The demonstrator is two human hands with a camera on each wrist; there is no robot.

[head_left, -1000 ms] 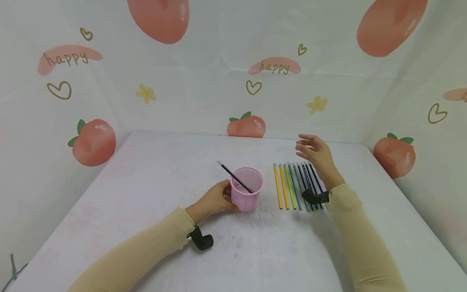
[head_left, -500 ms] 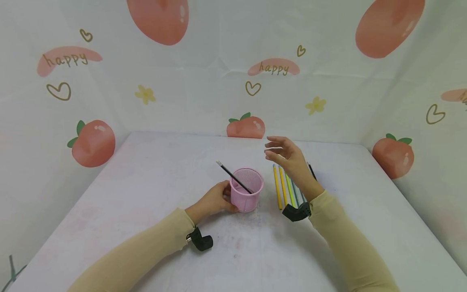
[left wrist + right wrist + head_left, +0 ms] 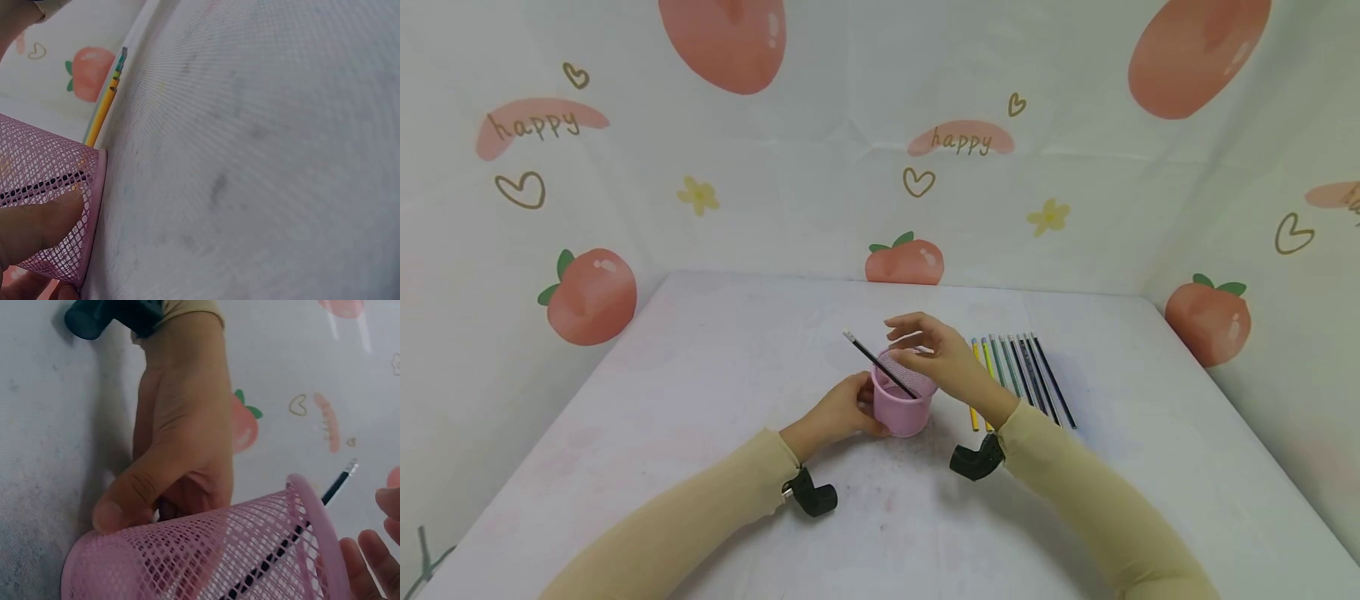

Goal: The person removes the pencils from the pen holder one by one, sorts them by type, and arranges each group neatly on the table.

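Head view: left hand (image 3: 842,412) grips the pink mesh cup (image 3: 904,406) on the tabletop (image 3: 700,375). Right hand (image 3: 934,354) hovers over its rim, fingers loose, nothing held. The black pencil (image 3: 880,363) leans up-left out of the cup.

Left wrist: thumb (image 3: 37,222) pressed on the mesh.

Right wrist: pencil slants inside the cup.

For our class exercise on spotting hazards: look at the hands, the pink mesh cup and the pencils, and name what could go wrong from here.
1. The black pencil leans steeply out of the pink mesh cup; the right hand hovering over the rim might knock it out.
2. The left hand grips only one side of the cup, so a push from the right could tip it.
3. The right sleeve lies close to the row of pencils and may scatter them.
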